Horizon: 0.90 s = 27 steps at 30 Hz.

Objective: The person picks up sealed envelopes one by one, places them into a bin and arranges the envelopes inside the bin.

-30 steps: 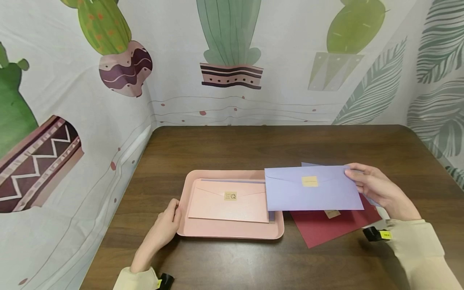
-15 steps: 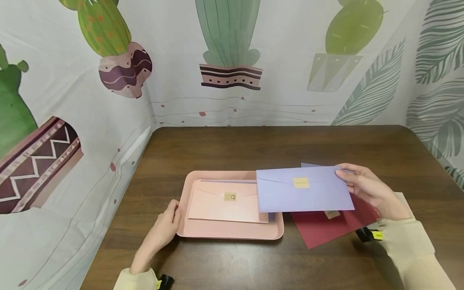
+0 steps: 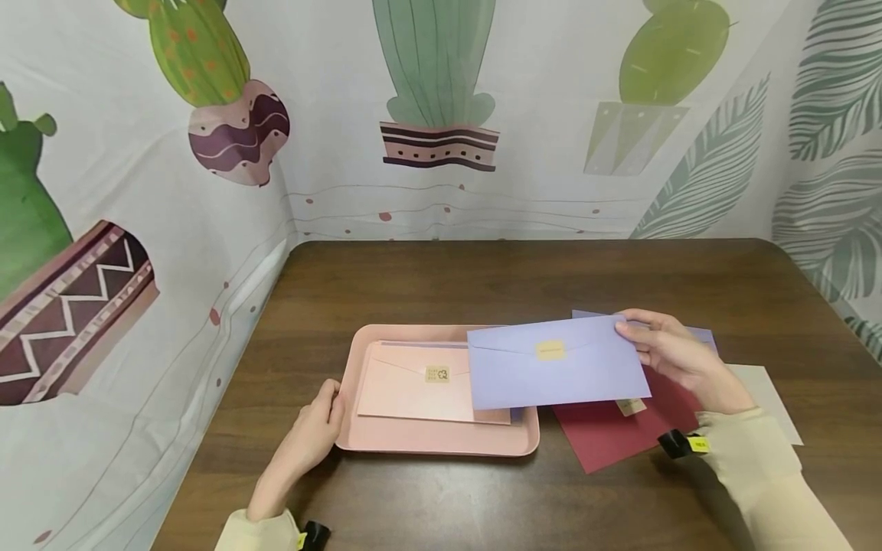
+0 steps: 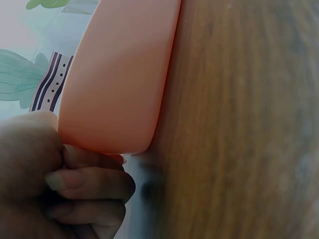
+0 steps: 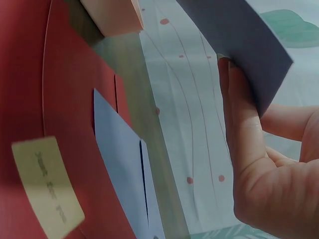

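Note:
My right hand (image 3: pixel 678 360) pinches a lavender envelope (image 3: pixel 561 386) by its right end, thumb on top. The envelope hangs over the right part of a pink tray (image 3: pixel 441 442) and over a red envelope (image 3: pixel 599 440). In the right wrist view its dark underside (image 5: pixel 249 45) rests against the fingers. My left hand (image 3: pixel 313 428) grips the tray's left rim; the left wrist view shows curled fingers (image 4: pixel 94 184) at the tray wall (image 4: pixel 117 84). Inside the tray lies a pink envelope (image 3: pixel 413 394) with a square sticker, and lavender edges show beneath it.
Right of the tray, another lavender envelope (image 3: pixel 704 340) lies by the red one, partly hidden by my right hand. A white envelope or paper (image 3: pixel 765 394) lies farther right. The brown wooden table (image 3: pixel 441 283) meets a cactus-printed cloth (image 3: pixel 551 92) at the back.
My right hand has carried the lavender envelope leftward, farther over the tray, uncovering the white piece and the other lavender envelope at right. The left hand and tray have stayed put.

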Each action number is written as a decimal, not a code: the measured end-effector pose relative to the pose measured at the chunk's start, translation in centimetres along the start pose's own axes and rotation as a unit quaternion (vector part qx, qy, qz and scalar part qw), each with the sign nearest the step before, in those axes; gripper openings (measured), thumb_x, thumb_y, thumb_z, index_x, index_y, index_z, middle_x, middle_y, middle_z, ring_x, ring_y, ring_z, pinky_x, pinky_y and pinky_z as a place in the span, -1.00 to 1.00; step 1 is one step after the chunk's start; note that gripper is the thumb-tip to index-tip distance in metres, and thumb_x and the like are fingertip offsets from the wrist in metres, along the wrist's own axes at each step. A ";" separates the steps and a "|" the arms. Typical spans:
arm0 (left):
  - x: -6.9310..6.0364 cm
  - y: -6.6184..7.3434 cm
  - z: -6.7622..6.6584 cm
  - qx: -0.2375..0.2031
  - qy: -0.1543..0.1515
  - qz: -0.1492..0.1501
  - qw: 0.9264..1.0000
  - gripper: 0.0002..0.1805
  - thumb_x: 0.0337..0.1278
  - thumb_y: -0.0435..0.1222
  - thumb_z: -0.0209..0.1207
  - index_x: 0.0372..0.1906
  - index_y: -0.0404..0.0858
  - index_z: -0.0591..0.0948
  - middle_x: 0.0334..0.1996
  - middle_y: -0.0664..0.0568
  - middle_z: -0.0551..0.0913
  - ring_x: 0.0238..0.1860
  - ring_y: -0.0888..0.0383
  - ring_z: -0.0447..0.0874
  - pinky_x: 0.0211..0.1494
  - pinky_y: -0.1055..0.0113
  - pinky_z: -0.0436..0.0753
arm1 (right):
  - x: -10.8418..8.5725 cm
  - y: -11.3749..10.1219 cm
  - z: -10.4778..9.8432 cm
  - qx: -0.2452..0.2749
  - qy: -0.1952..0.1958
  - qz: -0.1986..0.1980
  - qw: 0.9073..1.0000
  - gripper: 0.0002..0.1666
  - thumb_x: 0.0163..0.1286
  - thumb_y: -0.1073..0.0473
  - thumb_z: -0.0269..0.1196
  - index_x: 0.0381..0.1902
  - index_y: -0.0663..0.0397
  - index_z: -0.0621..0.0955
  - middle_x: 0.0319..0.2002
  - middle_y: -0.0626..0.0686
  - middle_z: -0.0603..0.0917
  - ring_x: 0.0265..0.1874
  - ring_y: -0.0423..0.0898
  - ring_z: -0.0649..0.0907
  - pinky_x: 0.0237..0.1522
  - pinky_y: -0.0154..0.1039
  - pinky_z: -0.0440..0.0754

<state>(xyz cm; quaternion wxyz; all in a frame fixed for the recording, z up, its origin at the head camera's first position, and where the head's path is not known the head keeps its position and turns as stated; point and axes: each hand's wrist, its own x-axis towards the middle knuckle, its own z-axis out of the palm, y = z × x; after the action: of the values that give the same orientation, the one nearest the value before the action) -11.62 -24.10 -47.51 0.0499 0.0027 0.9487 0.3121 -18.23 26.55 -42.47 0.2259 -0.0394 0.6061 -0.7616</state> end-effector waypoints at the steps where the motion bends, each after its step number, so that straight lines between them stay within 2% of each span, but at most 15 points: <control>1: 0.0 0.0 0.0 0.001 0.000 -0.001 1.000 -0.88 0.46 -0.29 -0.14 -0.09 -0.22 0.38 -0.42 -0.11 0.54 -0.37 0.04 0.51 -0.29 0.11 0.50 | 0.1 0.0 0.2 -0.002 0.001 0.002 1.000 -0.77 0.49 0.33 0.02 -0.15 -0.03 0.60 -0.31 -0.10 0.75 -0.39 -0.21 0.72 -0.30 -0.33 0.66; 8: 0.0 -0.1 0.1 0.000 -0.001 -0.003 1.000 -0.88 0.45 -0.29 -0.14 -0.09 -0.22 0.38 -0.40 -0.12 0.54 -0.37 0.04 0.51 -0.30 0.14 0.49 | 0.5 0.0 1.2 0.005 0.005 0.012 1.000 -0.81 0.48 0.32 0.03 -0.16 -0.02 0.57 -0.33 -0.10 0.74 -0.39 -0.21 0.72 -0.30 -0.33 0.66; 15: -0.2 0.1 0.0 -0.003 0.002 0.001 1.000 -0.89 0.46 -0.30 -0.13 -0.09 -0.23 0.39 -0.35 -0.14 0.58 -0.36 0.04 0.52 -0.28 0.11 0.50 | 1.0 0.3 1.9 0.009 -0.011 0.004 1.000 -0.81 0.48 0.34 0.03 -0.16 0.00 0.56 -0.33 -0.10 0.73 -0.39 -0.22 0.72 -0.30 -0.34 0.66; 21: -0.1 0.1 0.0 -0.001 0.002 0.000 1.000 -0.90 0.45 -0.31 -0.13 -0.10 -0.23 0.39 -0.38 -0.14 0.57 -0.36 0.04 0.51 -0.30 0.11 0.50 | 1.5 0.4 2.5 -0.013 -0.026 0.007 1.000 -0.91 0.49 0.32 0.01 -0.11 0.07 0.45 -0.37 -0.13 0.69 -0.41 -0.23 0.69 -0.30 -0.35 0.64; 27: -0.1 0.1 -0.1 0.002 0.005 0.004 1.000 -0.90 0.44 -0.33 -0.12 -0.10 -0.23 0.39 -0.40 -0.13 0.56 -0.37 0.04 0.52 -0.30 0.12 0.50 | 2.2 0.5 3.5 -0.028 -0.041 0.019 0.999 -0.95 0.48 0.30 0.04 -0.21 0.06 0.41 -0.40 -0.13 0.66 -0.42 -0.23 0.68 -0.30 -0.37 0.63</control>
<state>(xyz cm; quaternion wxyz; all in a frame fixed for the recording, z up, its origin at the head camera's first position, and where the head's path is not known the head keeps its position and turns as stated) -11.57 -24.03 -47.38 0.0435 0.0052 0.9497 0.3100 -18.86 22.43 -42.53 0.2638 -0.0657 0.6178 -0.7379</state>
